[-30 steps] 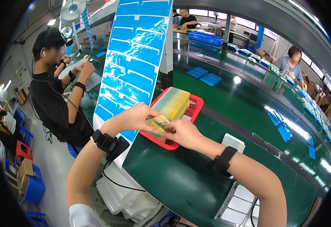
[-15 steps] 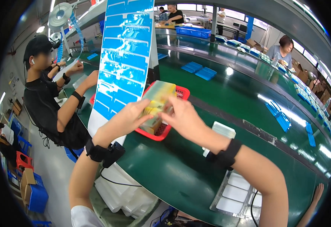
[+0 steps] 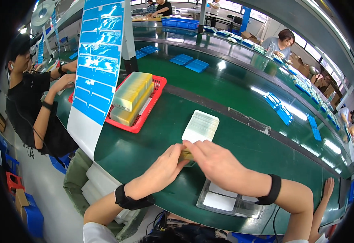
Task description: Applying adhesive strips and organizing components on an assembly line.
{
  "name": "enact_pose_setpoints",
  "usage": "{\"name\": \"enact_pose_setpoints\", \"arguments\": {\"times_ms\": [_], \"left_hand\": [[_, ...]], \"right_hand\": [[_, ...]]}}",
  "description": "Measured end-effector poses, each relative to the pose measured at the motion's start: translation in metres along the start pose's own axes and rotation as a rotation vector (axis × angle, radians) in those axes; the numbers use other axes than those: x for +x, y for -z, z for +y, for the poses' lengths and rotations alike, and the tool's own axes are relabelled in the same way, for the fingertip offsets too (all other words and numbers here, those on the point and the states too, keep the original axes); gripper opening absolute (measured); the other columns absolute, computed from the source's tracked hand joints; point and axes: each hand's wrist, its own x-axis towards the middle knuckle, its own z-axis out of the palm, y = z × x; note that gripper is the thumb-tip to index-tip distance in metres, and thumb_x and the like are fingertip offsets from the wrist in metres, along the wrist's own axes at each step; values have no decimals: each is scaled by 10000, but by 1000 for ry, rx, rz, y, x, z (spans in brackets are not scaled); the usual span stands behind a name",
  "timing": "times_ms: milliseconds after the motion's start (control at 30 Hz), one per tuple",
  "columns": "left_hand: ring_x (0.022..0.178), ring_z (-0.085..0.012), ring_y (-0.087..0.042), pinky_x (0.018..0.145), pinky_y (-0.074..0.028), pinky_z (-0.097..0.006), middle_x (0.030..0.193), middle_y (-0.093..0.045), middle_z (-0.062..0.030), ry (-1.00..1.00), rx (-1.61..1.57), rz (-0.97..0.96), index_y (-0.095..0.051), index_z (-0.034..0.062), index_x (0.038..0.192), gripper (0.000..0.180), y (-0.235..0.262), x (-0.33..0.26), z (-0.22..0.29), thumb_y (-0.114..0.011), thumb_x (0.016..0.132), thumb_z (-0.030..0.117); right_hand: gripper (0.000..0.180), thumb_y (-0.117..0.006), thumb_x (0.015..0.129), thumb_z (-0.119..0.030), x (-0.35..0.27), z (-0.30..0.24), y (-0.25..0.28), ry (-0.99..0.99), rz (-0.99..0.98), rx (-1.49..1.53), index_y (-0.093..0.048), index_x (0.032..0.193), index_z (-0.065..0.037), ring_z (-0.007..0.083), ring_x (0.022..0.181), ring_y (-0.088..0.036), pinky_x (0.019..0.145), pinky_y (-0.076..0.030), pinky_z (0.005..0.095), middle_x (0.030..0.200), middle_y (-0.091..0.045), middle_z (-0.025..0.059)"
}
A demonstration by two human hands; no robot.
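Both my hands meet over the green table near its front edge, closed together on a small yellowish stack of thin pieces [image 3: 186, 155], mostly hidden by the fingers. My left hand [image 3: 165, 168] grips it from the left, my right hand [image 3: 214, 163] covers it from the right. Just beyond them lies a white stack of thin sheets [image 3: 201, 126]. Farther left a red basket [image 3: 154, 100] holds two yellowish blocks of stacked pieces [image 3: 131, 92]. Under my right forearm sits a clear tray [image 3: 224, 201] with white rectangles in its pockets.
A long blue-and-white sheet of labels [image 3: 96, 60] hangs down at the left beside the basket. A person in black [image 3: 27, 101] sits at the left. Blue trays [image 3: 189, 62] lie on the far belt, and another person [image 3: 280, 42] works across it.
My hands lifted a small yellowish stack out of the red basket, carried it right and down toward me, and now hold it low on the table in front of the white sheets.
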Motion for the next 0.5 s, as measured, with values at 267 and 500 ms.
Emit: {"name": "enact_pose_setpoints", "arguments": {"times_ms": [267,500], "left_hand": [[1012,-419,-460,840,-396,-433,1054,-460,-249,104,11,-97,-340,-69,1113,316,-6,-11,-3,-488,838,-26],[976,-413,-467,849,-390,-439,1065,-459,-254,45,116,-92,-318,-73,1180,372,3,-6,-4,-453,835,-43]], "right_hand": [[517,-543,701,-50,-6,-10,-28,-9,-19,-64,-415,1177,106,226,798,-587,673,-491,306,892,-552,124],[249,-518,860,-82,-4,10,-23,-175,5,285,-446,1084,1,320,811,-560,682,-489,377,880,-541,160]]}}
